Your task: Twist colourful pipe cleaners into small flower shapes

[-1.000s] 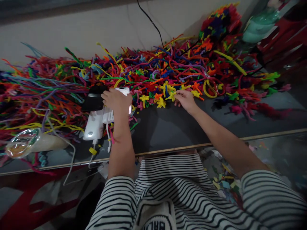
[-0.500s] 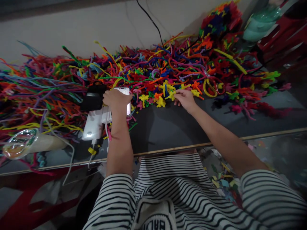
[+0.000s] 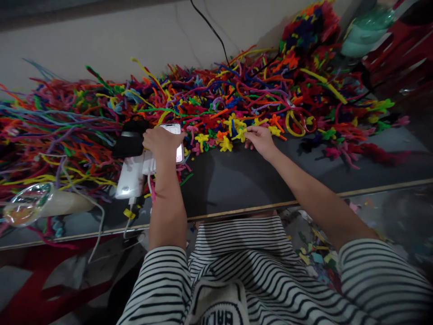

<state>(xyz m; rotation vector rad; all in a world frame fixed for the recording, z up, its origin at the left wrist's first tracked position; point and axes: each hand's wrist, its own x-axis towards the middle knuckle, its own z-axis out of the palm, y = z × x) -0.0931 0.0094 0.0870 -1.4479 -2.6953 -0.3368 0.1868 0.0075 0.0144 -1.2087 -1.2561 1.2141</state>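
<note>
My left hand (image 3: 163, 142) lies over a lit phone (image 3: 179, 155), thumb spread to the right across its screen; the other fingers bend down at the left and are partly hidden. With thumb and fingertips pinched together, my right hand (image 3: 260, 139) is closed on a yellow pipe-cleaner flower (image 3: 241, 134) at the front edge of the pile. More yellow flowers (image 3: 226, 144) lie just left of it. Beside my left hand are a black object (image 3: 128, 141) and a white power bank (image 3: 130, 179) with a cable plugged in.
A deep heap of coloured pipe cleaners (image 3: 84, 122) runs along the wall. Scissors (image 3: 295, 124) with yellow and red handles lie right of my right hand. A clear-wrapped cone (image 3: 64, 201) sits at the left on the dark table (image 3: 237, 180). A black cord (image 3: 214, 31) hangs behind.
My left hand has shifted very slightly left over the phone. My right hand stays pinched at the yellow flower, almost unmoved.
</note>
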